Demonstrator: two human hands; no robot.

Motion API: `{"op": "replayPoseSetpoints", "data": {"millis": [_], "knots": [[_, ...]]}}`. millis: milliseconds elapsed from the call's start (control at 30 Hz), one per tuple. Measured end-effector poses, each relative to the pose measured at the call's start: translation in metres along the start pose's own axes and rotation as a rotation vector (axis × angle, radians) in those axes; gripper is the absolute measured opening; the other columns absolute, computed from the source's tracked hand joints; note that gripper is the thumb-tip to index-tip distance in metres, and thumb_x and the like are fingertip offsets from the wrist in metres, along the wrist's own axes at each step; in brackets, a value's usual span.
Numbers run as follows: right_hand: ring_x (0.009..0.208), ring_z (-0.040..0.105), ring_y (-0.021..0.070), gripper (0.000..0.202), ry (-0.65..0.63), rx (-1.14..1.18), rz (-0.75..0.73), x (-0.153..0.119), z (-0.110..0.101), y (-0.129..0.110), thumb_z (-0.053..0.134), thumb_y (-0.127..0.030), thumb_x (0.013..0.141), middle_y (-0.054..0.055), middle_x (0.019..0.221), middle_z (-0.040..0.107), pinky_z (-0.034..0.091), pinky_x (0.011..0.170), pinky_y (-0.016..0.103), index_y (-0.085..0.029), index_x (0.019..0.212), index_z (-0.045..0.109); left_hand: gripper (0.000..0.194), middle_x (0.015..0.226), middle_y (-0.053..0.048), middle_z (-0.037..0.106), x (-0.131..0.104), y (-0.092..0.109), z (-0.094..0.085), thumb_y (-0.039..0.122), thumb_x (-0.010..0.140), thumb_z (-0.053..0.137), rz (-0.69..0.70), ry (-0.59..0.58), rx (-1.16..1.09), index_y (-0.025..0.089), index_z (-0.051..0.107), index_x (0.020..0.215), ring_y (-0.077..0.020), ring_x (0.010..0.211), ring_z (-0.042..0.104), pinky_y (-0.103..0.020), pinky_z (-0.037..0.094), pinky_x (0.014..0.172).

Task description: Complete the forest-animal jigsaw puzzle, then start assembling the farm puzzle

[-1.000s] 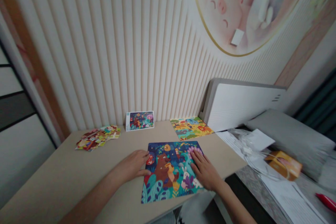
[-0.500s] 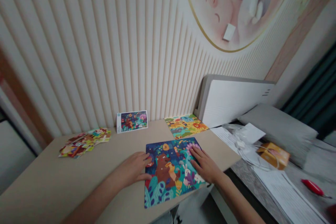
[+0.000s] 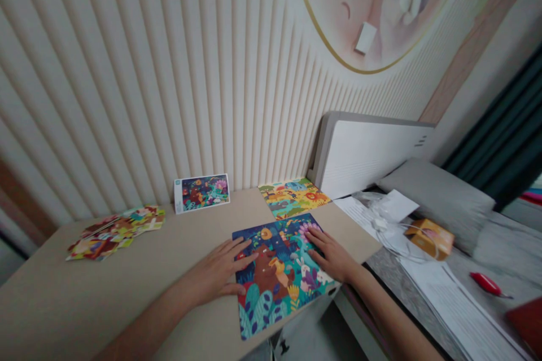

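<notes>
A dark blue jigsaw puzzle [image 3: 275, 276] with a brown bear, a fox and a rabbit lies flat near the table's front edge, its pieces joined into one rectangle. Across its left edge rests my left hand [image 3: 220, 271], fingers spread. My right hand [image 3: 330, 254] lies on its right side, fingers stretched over the pink flower. Neither hand grips anything. Behind, a picture card [image 3: 202, 193] showing the same scene leans against the wall. A yellow and green animal puzzle [image 3: 294, 197] lies flat just beyond the blue one.
Loose puzzle pieces [image 3: 118, 231] are heaped at the table's [image 3: 169, 254] back left. On the right stands a bed with a white headboard [image 3: 372, 152], a grey pillow [image 3: 436, 197], papers [image 3: 461, 304], an orange box [image 3: 429, 238], cables and a red pen-like object [image 3: 489, 284].
My left hand has slid further onto the puzzle's left side, its fingers reaching farther over it. The right hand stays on the right side. The camera view has shifted slightly.
</notes>
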State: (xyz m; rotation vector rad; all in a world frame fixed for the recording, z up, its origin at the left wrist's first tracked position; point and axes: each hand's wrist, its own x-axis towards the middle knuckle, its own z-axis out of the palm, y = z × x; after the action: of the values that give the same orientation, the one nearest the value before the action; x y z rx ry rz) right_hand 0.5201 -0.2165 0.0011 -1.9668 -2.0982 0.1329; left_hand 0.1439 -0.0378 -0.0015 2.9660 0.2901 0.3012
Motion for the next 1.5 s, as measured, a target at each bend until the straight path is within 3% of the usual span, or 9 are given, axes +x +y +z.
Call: {"op": "replayPoseSetpoints", "data": {"millis": [200,667,867,1200,1500], "knots": [[0.149,0.031,0.028,0.061,0.022,0.016,-0.056,-0.002,-0.006,0.022,0.042,-0.053,0.101,0.007,0.162,0.033,0.025,0.124,0.051,-0.027,0.156,0.035,0.076,0.162,-0.008,0.032,0.023,0.006,0.001,0.074,0.085,0.052,0.014,-0.134,-0.112,0.04,0.038,0.152,-0.0369,0.148,0.031,-0.055,0.03,0.117],[0.149,0.029,0.0309,0.059,0.041,-0.032,-0.074,-0.006,-0.022,0.087,0.045,-0.054,0.1,0.003,0.163,0.028,0.024,0.122,0.056,-0.034,0.155,0.035,0.081,0.161,-0.012,0.034,0.079,0.043,0.014,0.081,0.085,0.04,0.0,-0.102,-0.026,0.033,0.043,0.15,-0.0371,0.146,0.033,-0.053,0.029,0.117],[0.149,0.031,0.0308,0.06,0.05,-0.01,-0.073,-0.008,-0.025,0.106,0.046,-0.055,0.099,0.003,0.164,0.028,0.028,0.122,0.053,-0.033,0.154,0.038,0.078,0.162,-0.011,0.03,0.092,0.05,0.017,0.078,0.09,0.033,-0.004,-0.106,-0.035,0.033,0.038,0.153,-0.0347,0.149,0.029,-0.05,0.024,0.119],[0.149,0.03,0.0303,0.059,0.042,-0.062,-0.027,-0.014,-0.04,0.13,0.044,-0.054,0.1,0.003,0.163,0.03,0.024,0.122,0.054,-0.032,0.154,0.037,0.076,0.163,-0.014,0.026,0.126,0.058,0.026,0.074,0.093,0.037,0.003,-0.112,-0.104,0.029,0.038,0.153,-0.0348,0.151,0.024,-0.052,0.021,0.12],[0.149,0.029,0.0329,0.058,-0.041,-0.167,0.033,-0.017,-0.048,0.153,0.039,-0.053,0.101,0.008,0.163,0.028,0.027,0.117,0.06,-0.032,0.156,0.034,0.074,0.165,-0.012,0.021,0.147,0.063,0.038,0.072,0.095,0.033,0.003,-0.094,-0.148,0.03,0.031,0.156,-0.0323,0.153,0.018,-0.052,0.015,0.122]]}}
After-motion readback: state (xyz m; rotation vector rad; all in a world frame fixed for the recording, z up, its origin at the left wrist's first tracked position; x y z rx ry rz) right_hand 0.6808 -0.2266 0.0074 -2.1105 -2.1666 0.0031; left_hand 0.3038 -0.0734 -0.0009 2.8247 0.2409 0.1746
